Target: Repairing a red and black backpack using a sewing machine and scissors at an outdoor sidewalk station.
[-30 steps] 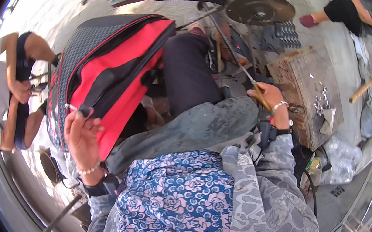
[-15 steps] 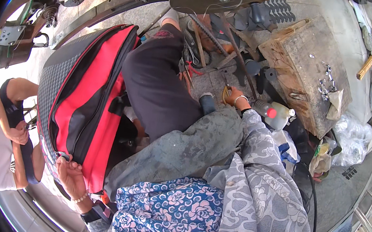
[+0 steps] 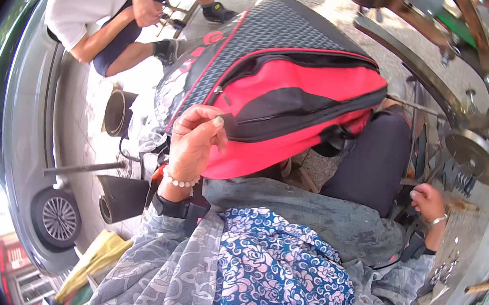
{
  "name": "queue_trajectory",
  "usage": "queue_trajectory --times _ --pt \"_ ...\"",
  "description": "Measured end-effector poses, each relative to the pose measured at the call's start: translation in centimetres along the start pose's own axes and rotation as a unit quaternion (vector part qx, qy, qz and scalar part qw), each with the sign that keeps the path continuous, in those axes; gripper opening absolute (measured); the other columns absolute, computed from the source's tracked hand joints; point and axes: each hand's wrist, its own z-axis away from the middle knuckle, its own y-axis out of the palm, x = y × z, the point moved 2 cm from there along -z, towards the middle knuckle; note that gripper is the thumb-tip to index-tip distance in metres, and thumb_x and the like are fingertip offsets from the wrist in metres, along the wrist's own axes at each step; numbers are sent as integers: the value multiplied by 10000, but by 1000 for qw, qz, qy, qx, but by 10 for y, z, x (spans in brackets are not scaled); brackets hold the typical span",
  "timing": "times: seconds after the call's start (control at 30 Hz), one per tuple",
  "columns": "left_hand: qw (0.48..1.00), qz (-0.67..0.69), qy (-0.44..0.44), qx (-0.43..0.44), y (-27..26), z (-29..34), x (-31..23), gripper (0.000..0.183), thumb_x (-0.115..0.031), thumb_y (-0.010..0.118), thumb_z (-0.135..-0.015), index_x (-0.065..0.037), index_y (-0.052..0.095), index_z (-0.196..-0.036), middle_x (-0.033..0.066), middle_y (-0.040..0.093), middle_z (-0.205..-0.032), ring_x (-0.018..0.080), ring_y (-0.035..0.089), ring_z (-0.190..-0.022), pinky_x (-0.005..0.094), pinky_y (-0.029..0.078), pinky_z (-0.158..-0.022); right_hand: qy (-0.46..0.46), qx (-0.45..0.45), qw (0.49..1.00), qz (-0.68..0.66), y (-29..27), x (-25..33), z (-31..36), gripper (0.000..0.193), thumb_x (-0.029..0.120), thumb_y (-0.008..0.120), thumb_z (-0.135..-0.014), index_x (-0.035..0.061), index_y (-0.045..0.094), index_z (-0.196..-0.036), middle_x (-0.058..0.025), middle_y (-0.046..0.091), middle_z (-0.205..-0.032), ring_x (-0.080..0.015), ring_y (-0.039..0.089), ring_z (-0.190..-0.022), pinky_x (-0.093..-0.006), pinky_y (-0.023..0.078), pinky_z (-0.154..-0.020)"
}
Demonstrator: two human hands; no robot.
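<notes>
- Left hand (image 3: pixel 191 142): over the near-left end of the red-and-black bag (image 3: pixel 322 75), fingers drawn together, thumb to forefinger – looks like a pinch on a small dark piece (image 3: pixel 227 127); exact kind too small to tell.
- Dark piece: on the right side of those fingers, in front of the bag's red panel; touching the panel or just above it, cannot tell.
- Bag: begins at the left fingers and runs away up-right; long axis slants from its near-left corner to its far-right corner by the dark trouser leg (image 3: pixel 366 162).
- Near edge of bag lies along the grey apron (image 3: pixel 287 204); what bears it underneath is hidden.
- Zip pull (image 3: pixel 218 90): on the bag's left side, just beyond the left knuckles.
- Right hand (image 3: pixel 429 203): well apart from the bag, past the leg, fingers curled – cannot tell if they grip anything.
- Nearer hand: left, clearly.
- Metal disc (image 3: pixel 472 156): beyond the right hand, nearer to it than the bag is.
</notes>
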Motion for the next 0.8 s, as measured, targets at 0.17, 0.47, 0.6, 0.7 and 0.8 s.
queue_trajectory --times 0.17,0.47,0.6,0.7,0.8 --pt "987 -53 114 -99 -34 8 -24 95 3 522 -846 -13 572 -926 49 562 -685 119 535 -532 239 437 -463 -281 111 953 -22 30 197 48 337 106 634 -776 8 550 -1088 -64 597 -986 -133 578 -889 -274 461 -799" --pt "972 -48 141 -183 -53 10 -33 225 22 531 -832 32 571 -1053 71 609 -823 111 573 -645 233 472 -554 -675 49 703 220 174 345 -52 406 59 664 -659 13 563 -1049 -143 579 -1065 -320 538 -1023 -360 432 -894" --pt "920 -171 196 -294 -93 21 -23 117 19 561 -824 14 594 -936 74 581 -955 68 552 -722 184 441 -633 -668 4 689 281 197 347 -72 400 77 683 -653 49 579 -1038 -91 576 -1091 -285 525 -1013 -374 433 -879" --pt "933 -166 185 -261 -107 25 -15 106 4 580 -810 -15 586 -915 115 429 -1257 64 505 -891 209 413 -731 -695 -35 648 308 202 357 -61 345 112 690 -652 66 588 -978 -61 565 -967 -258 512 -935 -385 430 -803" --pt "953 -75 158 -246 -101 10 -4 50 -22 570 -821 -23 590 -867 119 420 -1277 98 470 -1007 240 372 -835 -708 -38 625 326 207 361 -61 261 127 680 -666 71 582 -902 -56 531 -855 -255 505 -863 -392 421 -739"
